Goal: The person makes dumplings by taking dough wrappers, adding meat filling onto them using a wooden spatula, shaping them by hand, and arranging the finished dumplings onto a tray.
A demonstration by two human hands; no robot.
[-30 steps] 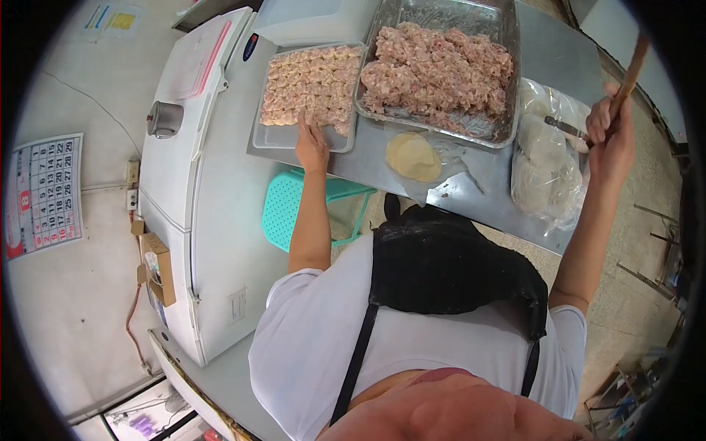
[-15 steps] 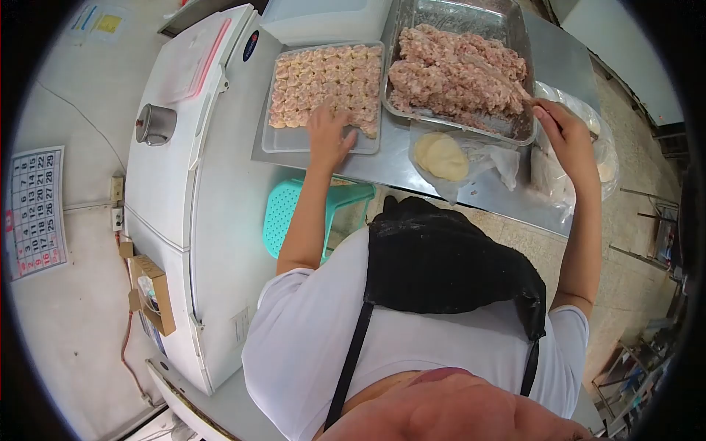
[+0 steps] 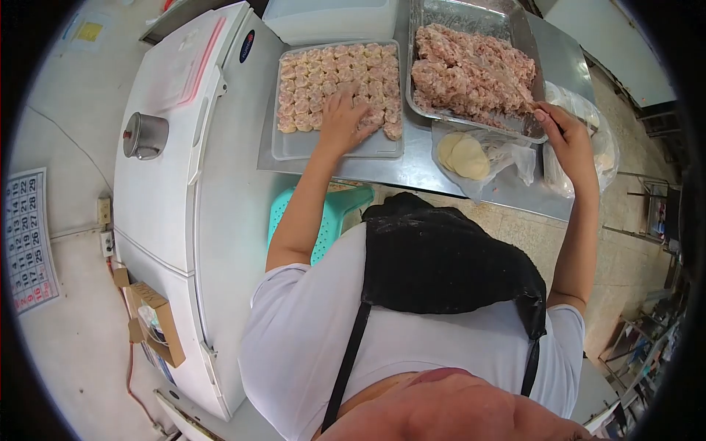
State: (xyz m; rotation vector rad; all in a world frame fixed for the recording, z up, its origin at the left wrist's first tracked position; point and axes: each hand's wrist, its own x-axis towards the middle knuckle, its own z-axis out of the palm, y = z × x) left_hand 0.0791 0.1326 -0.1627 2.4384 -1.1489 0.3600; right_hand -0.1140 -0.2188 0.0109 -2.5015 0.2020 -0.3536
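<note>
My left hand (image 3: 344, 123) is over the front part of a pale plastic tray (image 3: 298, 147), fingers spread and touching or just above the dumplings there. Rows of small open-topped dumplings (image 3: 305, 84) filled with pink meat cover most of that tray. At the right, my right hand (image 3: 570, 138) is closed at the near right corner of a metal pan (image 3: 482, 126). What its fingers grip is too small to make out. Ground meat (image 3: 474, 70) is heaped in the pan. Round dough wrappers (image 3: 463, 156) lie on a plastic bag (image 3: 515, 158) in front.
A white plastic container (image 3: 331, 20) stands behind the tray. Plastic-wrapped packs (image 3: 599, 158) lie right of the pan on the steel table (image 3: 566, 51). A white freezer (image 3: 158, 191) bearing a metal pot (image 3: 147, 136) is at the left. A turquoise stool (image 3: 323, 220) stands below the table edge.
The view has shifted, so the tray and pan appear farther right. My left hand has moved slightly right along the dumplings, its fingers still spread. My right hand remains at the pan's corner.
</note>
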